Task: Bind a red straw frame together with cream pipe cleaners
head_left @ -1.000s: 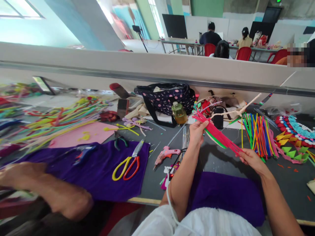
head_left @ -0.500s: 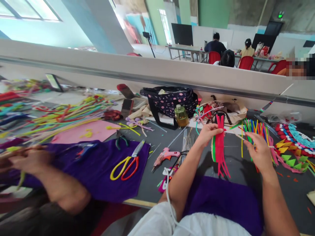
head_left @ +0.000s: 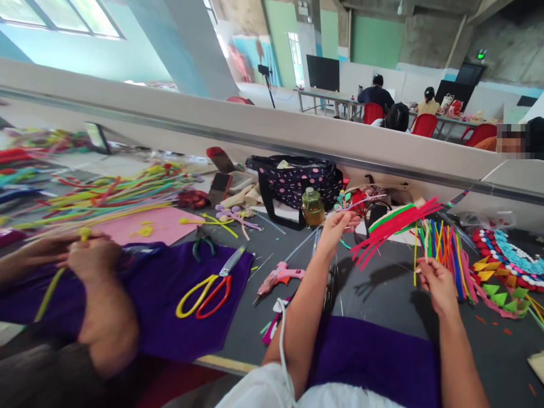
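Head view: right hand point(head_left: 437, 282) pinches the cream stem point(head_left: 426, 242) of pink strips point(head_left: 398, 226), likely arranging; left hand point(head_left: 335, 231), grip unclear, should steady them.

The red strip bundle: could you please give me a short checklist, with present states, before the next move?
1. Right hand gripping the pale stem: ok.
2. Red strip bundle raised above the table: ok, its shadow falls below.
3. Left hand holding the strips: not ok, it appears apart from them.
4. Scissors lying on the purple cloth, away from both hands: ok.
5. Glue gun hot: cannot tell.
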A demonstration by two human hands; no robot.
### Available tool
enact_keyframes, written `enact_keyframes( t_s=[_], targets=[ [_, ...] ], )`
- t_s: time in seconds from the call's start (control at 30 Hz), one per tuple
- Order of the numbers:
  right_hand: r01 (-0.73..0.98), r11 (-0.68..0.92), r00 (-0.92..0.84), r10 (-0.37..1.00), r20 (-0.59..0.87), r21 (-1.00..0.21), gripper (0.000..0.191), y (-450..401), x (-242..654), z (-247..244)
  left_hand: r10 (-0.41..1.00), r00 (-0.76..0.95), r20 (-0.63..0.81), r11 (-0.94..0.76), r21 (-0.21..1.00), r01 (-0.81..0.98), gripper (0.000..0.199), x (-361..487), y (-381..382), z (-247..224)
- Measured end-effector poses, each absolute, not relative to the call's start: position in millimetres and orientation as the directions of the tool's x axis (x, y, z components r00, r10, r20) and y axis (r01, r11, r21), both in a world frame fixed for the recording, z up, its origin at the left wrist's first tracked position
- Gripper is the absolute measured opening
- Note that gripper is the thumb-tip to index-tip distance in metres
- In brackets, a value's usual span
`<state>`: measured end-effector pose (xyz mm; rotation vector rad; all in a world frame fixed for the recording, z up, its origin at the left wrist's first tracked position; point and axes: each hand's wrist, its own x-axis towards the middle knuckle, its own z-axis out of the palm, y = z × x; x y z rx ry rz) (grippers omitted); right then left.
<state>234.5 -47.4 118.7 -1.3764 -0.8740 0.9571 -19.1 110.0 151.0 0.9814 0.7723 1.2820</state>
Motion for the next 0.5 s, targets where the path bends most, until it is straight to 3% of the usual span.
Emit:
enact_keyframes(
  t_s=[0.17, 0.33, 0.5],
  targets=[
    [-0.391, 0.096, 0.407, 0.91, -0.079, -0.915, 0.031, -36, 199, 115, 0.96, 0.271, -0.072, 0.198, 0.859, -0.471, 0.039, -22, 97, 109],
    [-0.42, 0.116, 0.462, 0.881, -0.102, -0.9, 0.03, -31, 160, 107, 0.903, 0.418, 0.104, 0.208, 0.744, -0.635, 0.065, 16, 63, 107],
    [-0.34, 0.071, 0.441, 0.893, -0.092, -0.938, 0.03, -37, 146, 94, 0.968, 0.239, 0.074, 0.15, 0.593, -0.791, 0.031, 39, 61, 126]
  ],
)
